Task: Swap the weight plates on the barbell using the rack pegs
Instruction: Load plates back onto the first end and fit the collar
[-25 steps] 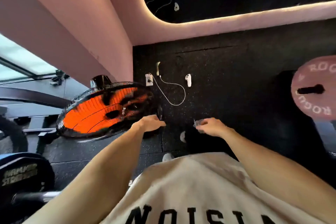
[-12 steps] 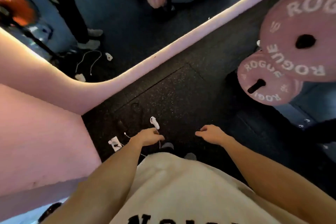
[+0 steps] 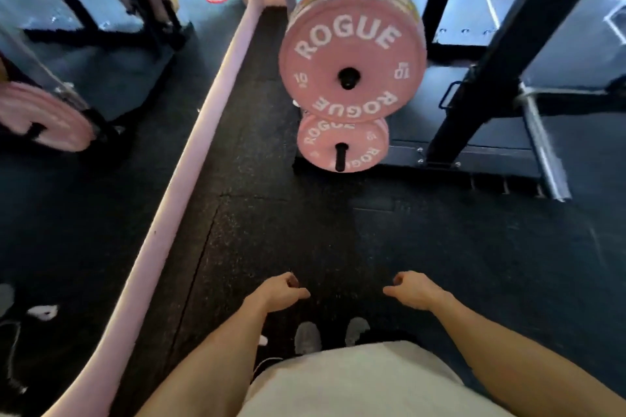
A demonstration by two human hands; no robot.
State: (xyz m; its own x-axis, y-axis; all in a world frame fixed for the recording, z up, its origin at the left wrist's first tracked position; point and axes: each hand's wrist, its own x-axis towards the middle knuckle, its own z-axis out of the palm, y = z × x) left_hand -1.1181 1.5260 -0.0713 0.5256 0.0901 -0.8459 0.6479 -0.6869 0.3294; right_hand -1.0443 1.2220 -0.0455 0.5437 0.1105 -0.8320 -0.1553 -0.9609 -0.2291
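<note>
Both hands hang low in front of the body, loosely curled and holding nothing: the left hand (image 3: 283, 291) and the right hand (image 3: 411, 288) are level with each other, a gap of bare floor (image 3: 305, 230) between them. Well ahead of both, and slightly nearer the right hand's side, two pink plates sit on rack pegs: the large plate (image 3: 352, 61) on the upper peg (image 3: 348, 77), the small plate (image 3: 342, 145) just below it on the lower peg (image 3: 339, 159). Farther out beyond the right hand, a bare steel bar (image 3: 542, 142) slants past the black rack post (image 3: 501, 61).

The step in hand looks like walking up to fetch a plate. Done well, that means squaring up close to the peg, taking the rim with both hands on opposite sides, and drawing it straight along the peg so it does not bind.
</note>
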